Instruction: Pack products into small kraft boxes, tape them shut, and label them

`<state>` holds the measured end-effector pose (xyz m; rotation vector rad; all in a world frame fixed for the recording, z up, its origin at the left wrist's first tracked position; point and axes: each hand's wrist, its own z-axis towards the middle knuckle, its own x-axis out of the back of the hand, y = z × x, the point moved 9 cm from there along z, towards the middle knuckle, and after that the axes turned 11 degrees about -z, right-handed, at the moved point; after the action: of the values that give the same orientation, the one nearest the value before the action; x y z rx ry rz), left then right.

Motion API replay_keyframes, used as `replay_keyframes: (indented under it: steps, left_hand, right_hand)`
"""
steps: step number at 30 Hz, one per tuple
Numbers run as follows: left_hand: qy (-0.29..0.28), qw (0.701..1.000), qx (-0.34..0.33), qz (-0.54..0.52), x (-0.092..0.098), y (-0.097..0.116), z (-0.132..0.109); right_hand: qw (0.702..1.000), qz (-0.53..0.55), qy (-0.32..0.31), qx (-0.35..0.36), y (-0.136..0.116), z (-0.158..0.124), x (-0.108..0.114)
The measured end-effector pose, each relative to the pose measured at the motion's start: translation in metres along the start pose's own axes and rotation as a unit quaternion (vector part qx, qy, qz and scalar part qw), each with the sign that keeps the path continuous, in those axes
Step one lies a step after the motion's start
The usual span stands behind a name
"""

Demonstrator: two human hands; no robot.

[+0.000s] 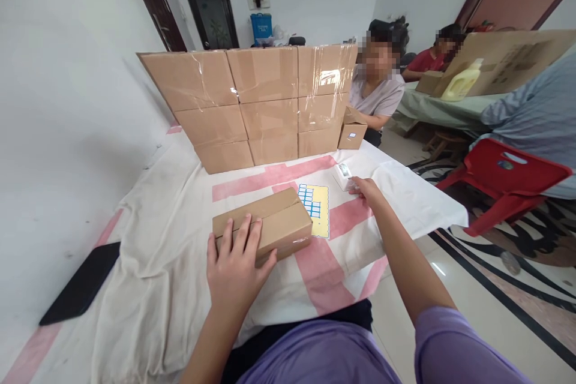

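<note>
A closed brown cardboard box [283,216] lies in front of me. My left hand [238,252] rests on its near left part, fingers spread over the top and thumb by the near side. To the right, my right hand [363,188] pinches the edge of a small white block [344,177] with a grey printed patch on top; I cannot tell if it is a box or a stack of labels. Between them lies a yellow sheet [321,216] with blue-edged white labels, its left part hidden by the cardboard box.
A wall of taped cartons [270,120] stands across the table's far side, with a smaller carton [352,132] at its right end. A person sits behind it. A black flat object [81,285] lies at left. A red chair [504,174] and other people are at right.
</note>
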<state>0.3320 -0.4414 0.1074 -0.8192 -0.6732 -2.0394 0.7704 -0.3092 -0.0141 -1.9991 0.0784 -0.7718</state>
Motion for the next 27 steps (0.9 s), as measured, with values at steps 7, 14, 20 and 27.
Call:
replay_keyframes:
  steps: [7,14,20,27]
  left_hand:
    - [0.028,0.997,-0.040,0.056,0.0050,0.0080,0.0002]
    - [0.028,0.997,-0.036,0.061,0.0066,0.0099,0.0013]
    - [0.024,0.997,-0.038,0.061,0.0068,0.0099,0.0018]
    - [0.029,0.997,-0.037,0.058,0.0064,0.0097,0.0016]
  right_hand:
    - [1.000,-0.020,-0.006,-0.020,0.0033,0.0043,-0.0044]
    - [0.999,-0.020,-0.019,-0.024,0.0016,0.0075,-0.0034]
    - [1.000,-0.010,-0.020,-0.009,0.0036,0.0076,-0.0073]
    - [1.000,0.000,-0.015,0.009,0.0028,0.0068,-0.0088]
